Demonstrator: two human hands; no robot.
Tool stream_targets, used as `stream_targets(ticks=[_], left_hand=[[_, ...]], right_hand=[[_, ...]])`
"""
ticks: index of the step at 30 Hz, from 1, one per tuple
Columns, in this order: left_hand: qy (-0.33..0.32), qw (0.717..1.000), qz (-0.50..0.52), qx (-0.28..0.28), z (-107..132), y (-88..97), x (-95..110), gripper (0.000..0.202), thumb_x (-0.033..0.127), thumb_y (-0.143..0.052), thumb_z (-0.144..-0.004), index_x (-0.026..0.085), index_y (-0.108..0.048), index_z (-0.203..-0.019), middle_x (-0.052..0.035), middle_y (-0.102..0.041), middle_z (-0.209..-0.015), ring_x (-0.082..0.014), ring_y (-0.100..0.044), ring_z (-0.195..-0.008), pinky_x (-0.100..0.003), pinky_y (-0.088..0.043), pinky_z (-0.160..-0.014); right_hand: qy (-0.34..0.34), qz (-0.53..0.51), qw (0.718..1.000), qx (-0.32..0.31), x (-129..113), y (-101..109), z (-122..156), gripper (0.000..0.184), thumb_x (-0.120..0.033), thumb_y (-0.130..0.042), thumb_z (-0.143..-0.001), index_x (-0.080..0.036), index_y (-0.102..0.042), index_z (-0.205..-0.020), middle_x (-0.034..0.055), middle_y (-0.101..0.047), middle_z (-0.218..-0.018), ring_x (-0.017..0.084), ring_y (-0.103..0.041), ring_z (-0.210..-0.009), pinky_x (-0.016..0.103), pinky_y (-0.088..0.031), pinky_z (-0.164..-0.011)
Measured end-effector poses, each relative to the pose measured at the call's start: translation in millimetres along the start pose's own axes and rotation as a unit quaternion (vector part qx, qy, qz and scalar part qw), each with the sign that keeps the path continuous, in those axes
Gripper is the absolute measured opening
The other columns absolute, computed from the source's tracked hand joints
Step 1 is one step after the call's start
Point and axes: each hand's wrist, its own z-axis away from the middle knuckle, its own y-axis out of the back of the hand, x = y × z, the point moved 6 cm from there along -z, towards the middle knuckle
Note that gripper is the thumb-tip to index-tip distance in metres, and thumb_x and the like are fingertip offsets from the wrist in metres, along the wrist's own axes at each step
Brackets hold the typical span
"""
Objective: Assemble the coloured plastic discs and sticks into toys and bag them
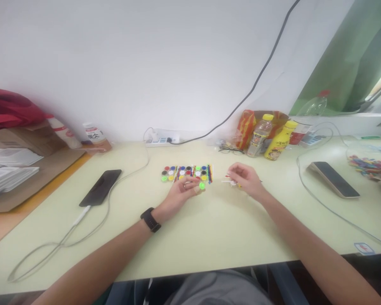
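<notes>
My left hand (179, 194), with a ring and a black wristwatch, pinches a small bright green round cap-like piece (202, 186) at its fingertips. Just behind it stand rows of small round pieces (188, 173) in red, blue, black, white, yellow and green, with thin coloured sticks (210, 173) along their right side. Over to the right, my right hand (246, 180) is closed, fingertips together, above a few loose pieces. Among these are a white round piece (233, 183) and a thin white stick (225, 181). What its fingertips hold is too small to make out.
A dark phone (100, 187) on a cable lies at left; another phone-like device (335, 180) leans at right. Drink bottles (277, 142), glasses (231, 150) and a power strip (162, 140) line the wall. Cardboard and papers (11, 169) fill the left edge; colourful small pieces (368, 164) lie far right.
</notes>
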Motion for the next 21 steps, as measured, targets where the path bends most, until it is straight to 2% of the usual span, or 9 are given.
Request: stream_targets(ticks=[4,5,7,9,11,13,15,18,21], left_hand=[[0.039,0.999,0.032,0.011,-2,6.5,-6,0.044,0.034,-0.092,-0.077,0.017,-0.072,-0.112,-0.0101,-0.077,-0.117,-0.0264,-0.073,-0.113,-0.046,-0.048,-0.114],[0.043,0.998,0.037,0.014,-2,8.2,-7,0.044,0.034,-0.092,-0.077,0.017,-0.073,-0.113,-0.0104,-0.076,-0.121,-0.0264,-0.072,-0.115,-0.046,-0.048,-0.115],[0.047,0.998,0.047,0.015,-2,10.5,-9,0.042,0.034,-0.09,-0.08,0.017,-0.075,-0.115,-0.0109,-0.073,-0.128,-0.0263,-0.071,-0.117,-0.045,-0.047,-0.117],[0.047,0.997,0.06,0.013,-3,12.3,-10,0.041,0.034,-0.089,-0.082,0.017,-0.076,-0.117,-0.0109,-0.072,-0.13,-0.0262,-0.071,-0.117,-0.044,-0.047,-0.117],[0.049,0.996,0.067,0.016,-3,14.3,-11,0.04,0.033,-0.088,-0.082,0.017,-0.076,-0.118,-0.011,-0.073,-0.127,-0.0262,-0.072,-0.116,-0.043,-0.047,-0.118],[0.053,0.996,0.072,0.024,-4,16.6,-13,0.039,0.031,-0.088,-0.083,0.017,-0.077,-0.118,-0.0109,-0.075,-0.123,-0.0258,-0.072,-0.115,-0.042,-0.047,-0.117],[0.056,0.995,0.073,0.027,-5,18.1,-14,0.038,0.029,-0.087,-0.084,0.016,-0.077,-0.118,-0.0108,-0.076,-0.12,-0.0252,-0.073,-0.114,-0.041,-0.047,-0.117],[0.056,0.995,0.072,0.029,-5,19.3,-15,0.036,0.029,-0.086,-0.085,0.017,-0.077,-0.118,-0.0101,-0.076,-0.119,-0.0246,-0.073,-0.114,-0.041,-0.048,-0.117],[0.056,0.996,0.066,0.028,-6,20.0,-15,0.036,0.029,-0.086,-0.086,0.017,-0.077,-0.118,-0.0104,-0.076,-0.121,-0.0244,-0.072,-0.114,-0.04,-0.048,-0.117]], right_hand=[[-0.015,0.176,0.98,0.093,14,55,-14,0.036,-0.055,-0.063,-0.093,-0.02,-0.065,-0.089,0.0041,-0.065,-0.076,0.019,-0.061,-0.072,0.032,-0.048,-0.069],[-0.043,0.253,0.96,0.109,19,67,-14,0.035,-0.054,-0.061,-0.094,-0.02,-0.066,-0.087,0.0057,-0.067,-0.079,0.021,-0.063,-0.075,0.034,-0.049,-0.073],[-0.13,0.407,0.896,0.126,34,89,-11,0.036,-0.054,-0.058,-0.095,-0.02,-0.065,-0.084,0.0091,-0.07,-0.085,0.026,-0.065,-0.085,0.039,-0.049,-0.079],[-0.215,0.493,0.835,0.114,47,104,-5,0.042,-0.057,-0.051,-0.098,-0.02,-0.064,-0.083,0.0124,-0.072,-0.093,0.03,-0.067,-0.094,0.042,-0.048,-0.084],[-0.266,0.51,0.813,0.087,57,111,0,0.048,-0.06,-0.042,-0.101,-0.02,-0.064,-0.085,0.0152,-0.072,-0.101,0.033,-0.067,-0.102,0.044,-0.048,-0.088],[-0.281,0.488,0.824,0.062,62,110,1,0.053,-0.062,-0.035,-0.103,-0.02,-0.063,-0.088,0.0155,-0.071,-0.105,0.033,-0.067,-0.103,0.044,-0.048,-0.089],[-0.268,0.443,0.855,0.039,61,101,-1,0.054,-0.063,-0.033,-0.103,-0.02,-0.063,-0.092,0.0136,-0.071,-0.105,0.031,-0.067,-0.1,0.042,-0.049,-0.088],[-0.201,0.368,0.908,0.014,51,80,-6,0.048,-0.064,-0.041,-0.101,-0.021,-0.064,-0.104,0.0108,-0.07,-0.108,0.026,-0.067,-0.098,0.038,-0.052,-0.086],[-0.125,0.307,0.943,0.001,39,59,-9,0.047,-0.063,-0.048,-0.098,-0.023,-0.062,-0.119,0.0108,-0.065,-0.124,0.024,-0.066,-0.101,0.036,-0.054,-0.088]])
